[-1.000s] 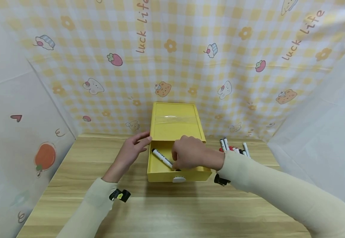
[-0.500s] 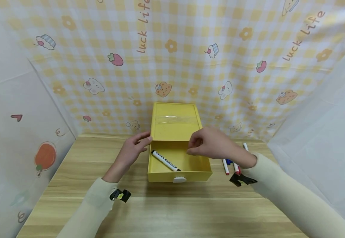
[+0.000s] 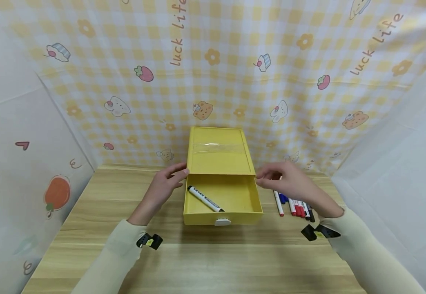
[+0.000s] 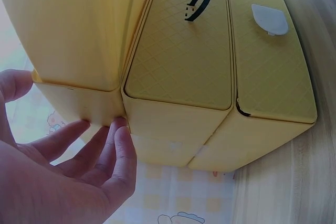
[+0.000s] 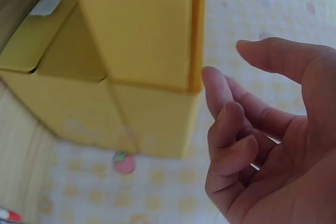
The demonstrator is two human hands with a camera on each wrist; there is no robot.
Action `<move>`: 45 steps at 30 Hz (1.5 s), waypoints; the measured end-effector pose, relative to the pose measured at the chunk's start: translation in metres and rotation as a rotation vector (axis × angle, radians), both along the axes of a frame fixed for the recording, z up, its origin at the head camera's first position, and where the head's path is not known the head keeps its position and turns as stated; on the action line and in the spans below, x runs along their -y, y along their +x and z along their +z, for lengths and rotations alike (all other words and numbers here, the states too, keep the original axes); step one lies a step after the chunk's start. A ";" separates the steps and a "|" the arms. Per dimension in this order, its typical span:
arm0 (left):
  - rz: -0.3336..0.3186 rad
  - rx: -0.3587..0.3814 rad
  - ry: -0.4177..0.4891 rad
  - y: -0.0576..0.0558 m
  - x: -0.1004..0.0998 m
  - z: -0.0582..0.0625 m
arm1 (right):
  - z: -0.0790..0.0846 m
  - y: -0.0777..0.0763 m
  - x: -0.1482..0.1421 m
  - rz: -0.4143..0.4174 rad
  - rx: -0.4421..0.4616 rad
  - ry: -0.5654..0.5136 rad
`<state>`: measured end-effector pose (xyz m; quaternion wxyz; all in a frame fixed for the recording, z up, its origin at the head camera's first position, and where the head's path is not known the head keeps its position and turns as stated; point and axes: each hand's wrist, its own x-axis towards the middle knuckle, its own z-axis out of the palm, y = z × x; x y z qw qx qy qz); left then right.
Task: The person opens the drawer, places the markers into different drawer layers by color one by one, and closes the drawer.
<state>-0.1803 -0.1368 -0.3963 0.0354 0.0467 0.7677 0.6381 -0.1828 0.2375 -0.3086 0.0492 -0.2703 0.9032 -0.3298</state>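
Note:
A yellow drawer cabinet (image 3: 220,157) stands at the back of the table, its top drawer (image 3: 242,196) pulled out. One white marker (image 3: 205,199) with a black cap lies slantwise in that drawer, on the left. My left hand (image 3: 161,185) rests against the cabinet's left side. In the left wrist view its fingertips (image 4: 119,124) touch the side wall and the thumb is at the edge. Beside the cabinet's right front corner is my right hand (image 3: 288,179), fingers loosely bent. Nothing is between its thumb and fingers in the right wrist view.
Several markers (image 3: 296,207) with red, blue and black caps lie on the wooden table (image 3: 235,261) right of the cabinet, partly hidden by my right hand. Two lower drawers, one with a black loop (image 4: 199,3) and one with a white handle (image 4: 270,19), are shut. A checked curtain (image 3: 227,81) hangs behind.
My right hand has risen out of the drawer and moved right, past the cabinet's corner. The marker stays lying in the drawer. My left hand has barely moved.

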 end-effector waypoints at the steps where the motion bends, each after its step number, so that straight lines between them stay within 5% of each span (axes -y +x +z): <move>1: 0.000 -0.001 -0.001 0.000 0.000 0.000 | -0.004 -0.001 -0.005 -0.013 -0.002 -0.007; 29: 0.003 -0.012 0.001 0.001 -0.001 0.000 | -0.111 -0.031 -0.128 -0.364 0.204 -0.128; 45: -0.002 -0.018 0.000 0.000 -0.001 -0.001 | -0.155 -0.039 -0.174 -0.596 0.194 -0.128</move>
